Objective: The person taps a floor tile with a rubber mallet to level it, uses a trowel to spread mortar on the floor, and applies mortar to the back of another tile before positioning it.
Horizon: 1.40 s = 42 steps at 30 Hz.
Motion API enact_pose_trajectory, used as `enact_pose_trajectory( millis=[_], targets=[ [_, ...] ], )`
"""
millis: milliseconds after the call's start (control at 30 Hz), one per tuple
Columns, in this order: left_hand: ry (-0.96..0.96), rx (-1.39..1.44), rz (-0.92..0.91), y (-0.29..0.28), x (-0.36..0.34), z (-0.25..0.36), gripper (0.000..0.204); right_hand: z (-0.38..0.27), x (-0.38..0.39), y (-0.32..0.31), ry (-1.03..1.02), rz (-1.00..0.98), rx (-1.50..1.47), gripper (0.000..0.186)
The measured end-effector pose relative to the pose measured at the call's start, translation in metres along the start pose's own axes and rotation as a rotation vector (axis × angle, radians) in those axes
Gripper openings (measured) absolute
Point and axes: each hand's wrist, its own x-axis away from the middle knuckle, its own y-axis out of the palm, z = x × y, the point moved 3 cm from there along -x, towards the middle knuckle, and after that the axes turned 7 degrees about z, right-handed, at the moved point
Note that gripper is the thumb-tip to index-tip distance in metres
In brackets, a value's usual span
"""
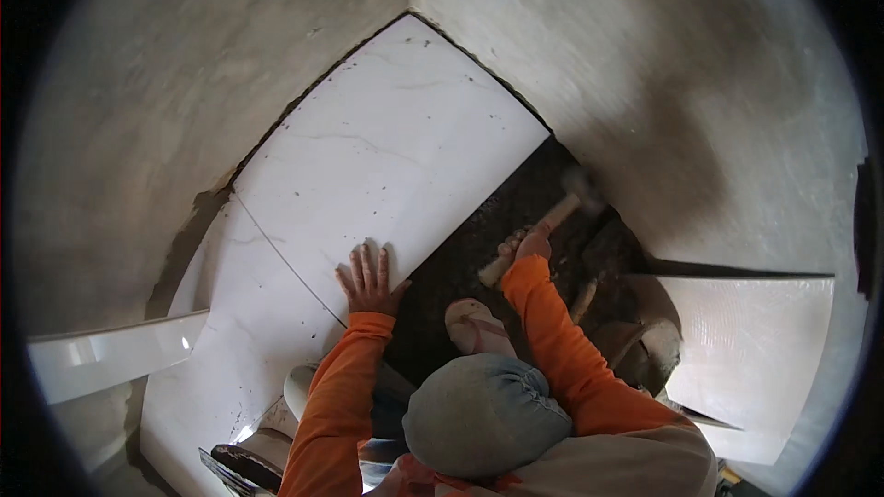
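Observation:
My left hand point(370, 287) lies flat with fingers spread on a large white floor tile point(387, 129) with faint veins and dark specks. That tile fills the wall corner, and a thin seam parts it from another white tile point(249, 276) on the left. In my right hand point(529, 247) is the wooden handle of a hammer point(558, 213), held over the dark bed of soil or mortar point(497, 212) beside the tile's right edge. Blur hides the exact shape of the hammer's head.
My sandalled foot point(477, 327) stands on the dark bed. A mortar-crusted container point(656, 350) and a wooden handle point(584, 300) sit right of my arm. One pale tile point(755, 340) leans by the right wall. A glossy white strip point(120, 354) lies at left.

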Motion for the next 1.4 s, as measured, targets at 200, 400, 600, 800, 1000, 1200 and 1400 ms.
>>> enact_pose_trajectory(
  millis=[200, 400, 600, 800, 1000, 1200, 1400],
  targets=[
    [-0.01, -0.04, -0.049, 0.0, 0.0, -0.008, 0.082, -0.003, 0.015, 0.013, -0.155, 0.783, 0.852, 0.046],
    [0.011, 0.001, 0.013, 0.001, -0.002, 0.011, 0.085, -0.01, -0.012, -0.018, -0.222, 0.79, 1.075, 0.058],
    [-0.023, -0.034, -0.132, 0.002, 0.004, 0.003, 0.083, 0.011, 0.024, 0.016, -0.365, 0.818, 0.589, 0.057],
    [-0.012, -0.036, -0.028, 0.003, 0.0, 0.005, 0.081, -0.021, 0.021, -0.006, -0.226, 0.626, 0.8, 0.047],
    [-0.112, 0.027, -0.201, -0.01, -0.014, -0.004, 0.075, -0.032, 0.01, -0.006, -0.457, 0.356, 1.461, 0.042],
    [-0.741, -0.179, 0.031, 0.034, -0.064, -0.146, 0.08, -0.028, 0.016, -0.005, -0.689, 0.104, 1.654, 0.046],
    [-1.245, -0.344, -0.101, 0.072, -0.206, -0.181, 0.085, -0.028, 0.015, -0.005, -0.294, 0.126, 1.527, 0.047]
  ],
)
